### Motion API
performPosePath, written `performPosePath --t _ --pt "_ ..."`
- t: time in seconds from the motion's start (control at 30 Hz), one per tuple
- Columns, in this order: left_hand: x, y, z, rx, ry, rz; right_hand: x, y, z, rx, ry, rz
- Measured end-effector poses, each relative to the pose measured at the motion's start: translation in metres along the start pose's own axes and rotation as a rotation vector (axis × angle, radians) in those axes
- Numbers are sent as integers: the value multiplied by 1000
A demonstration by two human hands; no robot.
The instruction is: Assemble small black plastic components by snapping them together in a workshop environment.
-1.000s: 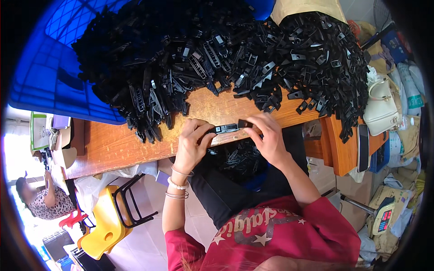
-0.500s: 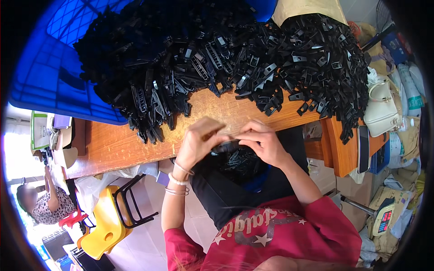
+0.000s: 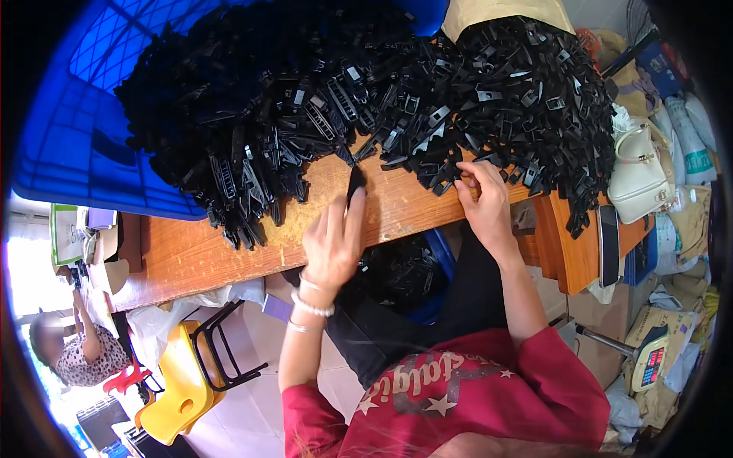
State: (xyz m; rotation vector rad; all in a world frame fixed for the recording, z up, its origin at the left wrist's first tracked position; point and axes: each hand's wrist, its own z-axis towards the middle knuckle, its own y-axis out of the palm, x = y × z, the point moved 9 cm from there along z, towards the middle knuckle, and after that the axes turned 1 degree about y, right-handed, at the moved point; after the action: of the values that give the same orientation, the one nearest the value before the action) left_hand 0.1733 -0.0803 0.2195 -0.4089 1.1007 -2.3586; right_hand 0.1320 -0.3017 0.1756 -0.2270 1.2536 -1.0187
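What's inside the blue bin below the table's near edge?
Loose black plastic parts show inside the blue bin. They cover its floor; the wooden tabletop hides its far end.

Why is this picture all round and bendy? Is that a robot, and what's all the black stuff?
No robot here! A person is working with two bare hands. The person wears two cameras side by side on their head, and the left one took this, looking down. Its wide lens bends straight edges.

On the wooden table lies a huge heap of small black parts. A blue crate stands on the left, and a beige sack sits at the top.

The left hand has its fingertips at one dark piece; I can't tell how firmly it's gripped. The right hand is beside the heap with thumb and finger apart, and I see nothing held between them.
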Motion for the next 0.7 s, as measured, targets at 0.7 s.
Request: performPosePath --t 0.7 --pt "-25 11 -23 -186 -287 -505 -46 24 -7 -176 -624 -66"
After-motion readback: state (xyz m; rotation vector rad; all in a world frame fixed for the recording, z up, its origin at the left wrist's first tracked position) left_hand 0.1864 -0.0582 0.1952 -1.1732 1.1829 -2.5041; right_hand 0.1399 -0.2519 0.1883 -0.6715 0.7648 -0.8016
